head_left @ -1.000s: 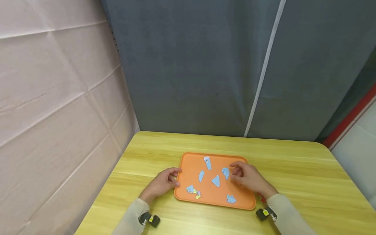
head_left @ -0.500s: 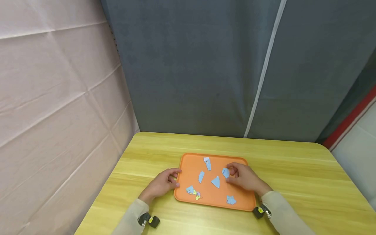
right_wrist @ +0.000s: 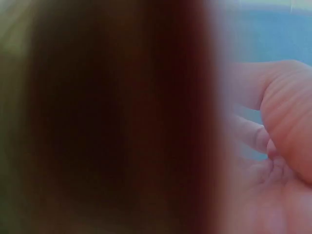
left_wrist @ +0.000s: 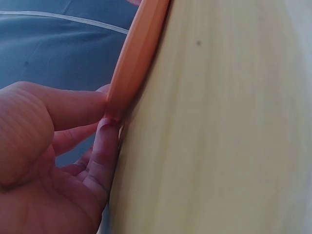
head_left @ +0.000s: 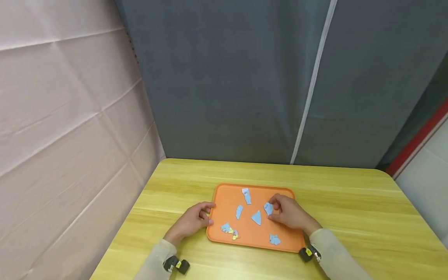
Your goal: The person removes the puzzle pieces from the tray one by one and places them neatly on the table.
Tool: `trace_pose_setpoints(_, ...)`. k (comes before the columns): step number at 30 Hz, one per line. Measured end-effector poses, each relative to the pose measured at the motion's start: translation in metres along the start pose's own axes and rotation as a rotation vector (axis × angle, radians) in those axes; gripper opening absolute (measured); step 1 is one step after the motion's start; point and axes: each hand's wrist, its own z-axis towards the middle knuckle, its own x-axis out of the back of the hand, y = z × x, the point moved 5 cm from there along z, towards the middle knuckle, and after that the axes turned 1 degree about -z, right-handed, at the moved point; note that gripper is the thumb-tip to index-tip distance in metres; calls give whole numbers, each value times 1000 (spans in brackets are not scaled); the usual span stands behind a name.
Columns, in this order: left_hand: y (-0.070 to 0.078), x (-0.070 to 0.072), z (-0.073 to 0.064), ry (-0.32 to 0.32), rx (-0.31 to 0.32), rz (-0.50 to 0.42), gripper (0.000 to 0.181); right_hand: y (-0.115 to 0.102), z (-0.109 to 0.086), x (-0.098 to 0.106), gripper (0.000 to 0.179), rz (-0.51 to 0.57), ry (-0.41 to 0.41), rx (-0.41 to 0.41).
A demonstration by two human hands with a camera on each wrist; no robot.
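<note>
- Overall, in the head view, shows an orange tray [head_left: 255, 234] lying flat on a yellow wood-grained table [head_left: 336, 194].
- Within the tray, shows a tall piece with a white end [head_left: 246, 196] near the far edge, a slim blue piece [head_left: 239, 212] left of a triangular blue piece [head_left: 256, 217], a patterned blue-and-yellow cluster [head_left: 226, 228] at the near left and a notched blue piece [head_left: 274, 239] at the near right.
- Farther right, presents the right hand [head_left: 290, 212] with thumb and forefinger curled in a pinch about opposite edges of a rounded blue piece [head_left: 268, 209], just beside the triangular one.
- At the tray's left edge, presents the left hand [head_left: 190, 221] loosely open, with forefinger and thumb apart and their tips touching the rim.
- Behind, includes a dark grey curtain [head_left: 224, 85] with a pale strip [head_left: 311, 83]; at left, a pale creased cloth [head_left: 70, 136].
- In the left wrist view, shows forefinger and thumb against the tray's outer wall, just above the tabletop.
- In the right wrist view, shows part of the right hand beside a dark blur; leaves the fingertips hidden, so cannot tell the grip from this angle.
</note>
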Motion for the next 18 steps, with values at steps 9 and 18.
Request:
trace_pose_setpoints(9, -2, 4, -3, -5, 0, -30, 51, -12, -2, 0, 38, 24, -5, 84)
trace_pose_setpoints(18, -1, 1, -5, 1, 3, -39, 51, -16, -8, 0, 33, 46, -11, 117)
